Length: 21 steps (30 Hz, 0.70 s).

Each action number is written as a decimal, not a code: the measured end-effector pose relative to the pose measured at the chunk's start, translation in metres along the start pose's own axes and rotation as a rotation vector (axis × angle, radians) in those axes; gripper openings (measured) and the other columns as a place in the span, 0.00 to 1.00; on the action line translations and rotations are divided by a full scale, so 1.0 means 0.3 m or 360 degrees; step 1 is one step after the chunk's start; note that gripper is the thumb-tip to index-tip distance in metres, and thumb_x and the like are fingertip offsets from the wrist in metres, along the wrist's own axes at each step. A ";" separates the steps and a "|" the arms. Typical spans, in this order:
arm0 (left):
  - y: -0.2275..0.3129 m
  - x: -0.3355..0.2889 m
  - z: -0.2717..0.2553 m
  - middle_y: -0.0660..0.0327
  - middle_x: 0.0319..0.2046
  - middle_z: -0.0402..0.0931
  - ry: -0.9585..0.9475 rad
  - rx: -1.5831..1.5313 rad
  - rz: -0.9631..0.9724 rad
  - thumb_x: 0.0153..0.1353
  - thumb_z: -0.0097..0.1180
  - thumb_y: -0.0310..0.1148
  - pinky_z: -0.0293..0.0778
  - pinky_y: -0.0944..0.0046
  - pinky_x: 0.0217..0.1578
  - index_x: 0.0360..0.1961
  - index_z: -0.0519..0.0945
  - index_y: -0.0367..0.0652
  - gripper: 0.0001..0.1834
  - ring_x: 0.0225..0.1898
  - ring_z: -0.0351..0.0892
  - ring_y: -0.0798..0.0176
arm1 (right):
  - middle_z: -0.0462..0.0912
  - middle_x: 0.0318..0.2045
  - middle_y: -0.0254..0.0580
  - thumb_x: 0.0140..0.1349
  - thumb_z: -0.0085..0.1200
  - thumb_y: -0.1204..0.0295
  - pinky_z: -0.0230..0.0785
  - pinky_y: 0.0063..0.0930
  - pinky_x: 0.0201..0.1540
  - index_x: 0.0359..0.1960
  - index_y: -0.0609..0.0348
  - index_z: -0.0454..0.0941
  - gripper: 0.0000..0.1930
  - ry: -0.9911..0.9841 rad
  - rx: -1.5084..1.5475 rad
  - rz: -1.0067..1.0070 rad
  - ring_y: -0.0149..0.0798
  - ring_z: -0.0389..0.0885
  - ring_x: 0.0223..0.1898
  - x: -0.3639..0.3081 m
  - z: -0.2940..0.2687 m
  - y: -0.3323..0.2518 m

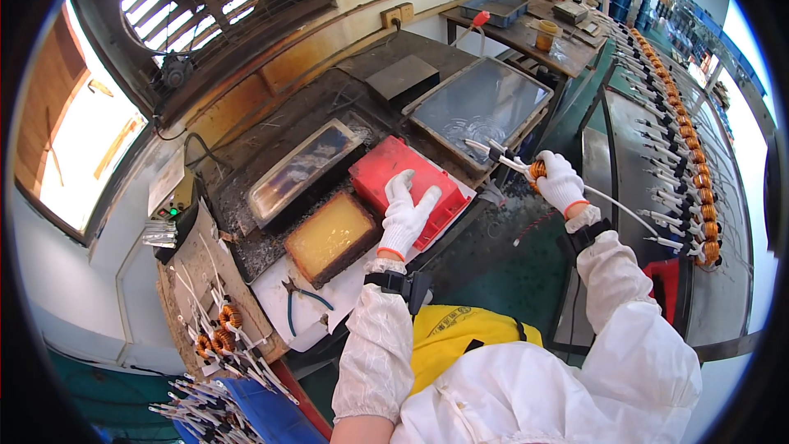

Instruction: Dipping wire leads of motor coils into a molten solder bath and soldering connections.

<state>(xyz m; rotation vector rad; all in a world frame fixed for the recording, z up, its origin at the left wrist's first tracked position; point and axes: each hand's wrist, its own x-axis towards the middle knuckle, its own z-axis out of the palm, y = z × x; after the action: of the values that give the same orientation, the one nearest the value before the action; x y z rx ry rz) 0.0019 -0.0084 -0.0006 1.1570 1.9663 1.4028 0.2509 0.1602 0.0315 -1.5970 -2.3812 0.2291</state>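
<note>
On the red rectangular plastic box (434,173), the white-gloved left hand (403,222) is laid with fingers spread; how firmly it is pressed cannot be told. Right of the box, an orange wire-wound ring coil (537,171) with white leads (516,164) is gripped by the white-gloved right hand (560,186), by which the coil is partly hidden.
</note>
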 end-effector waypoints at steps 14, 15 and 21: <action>-0.004 0.008 0.004 0.47 0.58 0.58 0.0031 0.0117 0.0084 0.57 0.59 0.45 0.63 0.57 0.59 0.59 0.62 0.37 0.34 0.58 0.66 0.49 | 0.75 0.42 0.48 0.48 0.53 0.76 0.69 0.42 0.48 0.48 0.52 0.70 0.21 0.0441 -0.0139 -0.0412 0.52 0.73 0.47 0.002 -0.365 -0.018; -0.005 0.010 0.006 0.47 0.58 0.58 0.0035 0.0107 0.0093 0.57 0.59 0.44 0.63 0.57 0.58 0.58 0.63 0.37 0.33 0.58 0.66 0.49 | 0.75 0.42 0.48 0.48 0.53 0.77 0.68 0.41 0.49 0.48 0.52 0.70 0.22 0.0456 -0.0226 -0.0415 0.52 0.73 0.47 -0.007 -0.411 -0.004; -0.028 0.009 -0.002 0.48 0.56 0.59 0.0046 0.0081 0.0122 0.58 0.57 0.45 0.64 0.56 0.56 0.57 0.65 0.41 0.30 0.54 0.68 0.48 | 0.76 0.42 0.47 0.49 0.51 0.80 0.66 0.40 0.51 0.45 0.54 0.71 0.19 0.0692 -0.0515 -0.0360 0.52 0.73 0.47 -0.045 -0.608 0.236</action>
<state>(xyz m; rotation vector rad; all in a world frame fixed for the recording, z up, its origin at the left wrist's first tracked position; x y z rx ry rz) -0.0031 -0.0075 -0.0078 1.2541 2.0078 1.4224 0.3736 0.1717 0.1841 -1.3067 -2.2945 -0.5187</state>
